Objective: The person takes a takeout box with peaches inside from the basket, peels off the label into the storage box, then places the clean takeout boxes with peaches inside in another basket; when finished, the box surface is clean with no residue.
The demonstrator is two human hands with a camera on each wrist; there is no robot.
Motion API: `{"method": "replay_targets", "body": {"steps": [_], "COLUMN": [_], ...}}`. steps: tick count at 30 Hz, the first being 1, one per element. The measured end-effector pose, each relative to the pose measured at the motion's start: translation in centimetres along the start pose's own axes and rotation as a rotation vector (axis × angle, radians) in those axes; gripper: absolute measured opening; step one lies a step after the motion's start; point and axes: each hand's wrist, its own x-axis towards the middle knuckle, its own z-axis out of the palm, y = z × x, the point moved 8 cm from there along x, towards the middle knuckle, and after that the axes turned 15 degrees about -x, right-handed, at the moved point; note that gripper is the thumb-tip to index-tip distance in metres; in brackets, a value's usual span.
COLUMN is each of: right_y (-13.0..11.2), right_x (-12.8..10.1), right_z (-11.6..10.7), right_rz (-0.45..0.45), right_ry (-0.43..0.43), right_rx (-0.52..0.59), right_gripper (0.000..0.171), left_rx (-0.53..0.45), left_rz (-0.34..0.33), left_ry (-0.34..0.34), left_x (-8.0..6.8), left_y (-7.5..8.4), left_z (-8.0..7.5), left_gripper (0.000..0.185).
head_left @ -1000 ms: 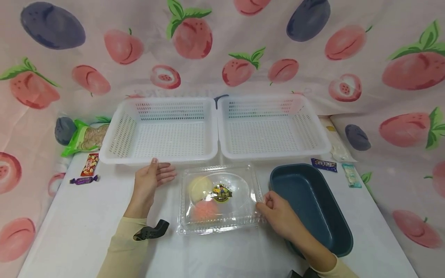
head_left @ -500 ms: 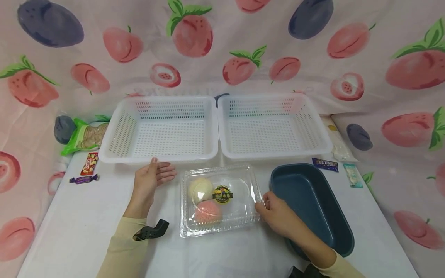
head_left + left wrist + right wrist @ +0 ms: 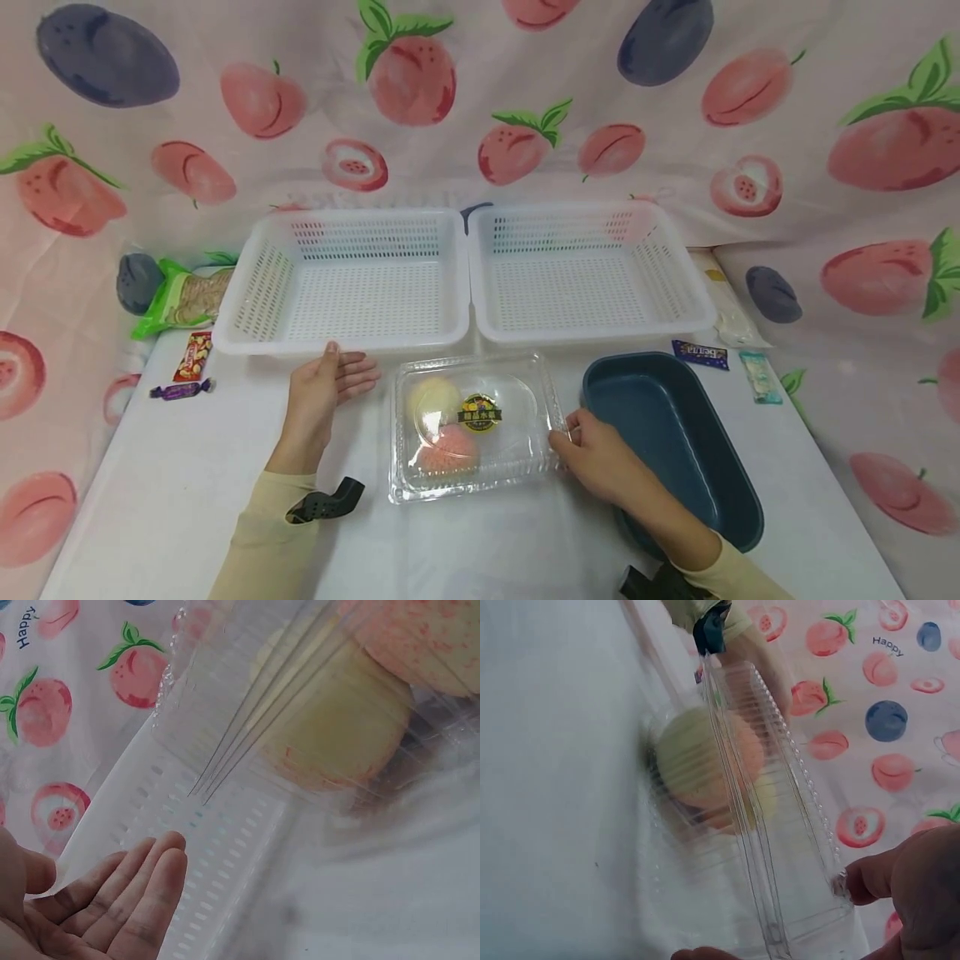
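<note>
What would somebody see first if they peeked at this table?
Probably the clear plastic box in the middle of the white table, with a yellow fruit and a pink fruit inside; the right hand pinches its right edge while the left hand rests flat beside it. Behind it, two white baskets sit side by side, and a dark blue tub stands to the right.

Bright, even light; wrist views blurred (edges warped)

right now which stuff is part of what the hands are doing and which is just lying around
In hand: clear clamshell box with two fruits inside, pinched by right hand; left hand resting open.

Lying about: two white baskets, blue tub, snack packets.
</note>
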Motion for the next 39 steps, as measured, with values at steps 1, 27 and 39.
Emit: {"method": "replay_targets", "body": {"steps": [1, 27, 39], "right_y": [-0.1, -9.4, -12.5], "right_x": [0.0, 3.4, 6.3], "right_z": [-0.2, -7.1, -3.2], "right_rz": [-0.007, -0.267, -0.333], "right_ry": [0.002, 0.223, -0.019], "right_rx": [-0.02, -0.223, -0.407], "right_gripper": [0.034, 0.026, 0.02], "left_rx": [0.002, 0.257, 0.281], "left_rz": [-0.007, -0.044, -0.127], "left_ry": [0.008, -0.103, -0.148], "left_x": [-0.1, -4.0, -3.8], "left_y": [0.0, -1.6, -3.4], "left_z": [-0.1, 3.4, 4.0], "left_gripper": [0.063, 0.052, 0.053]}}
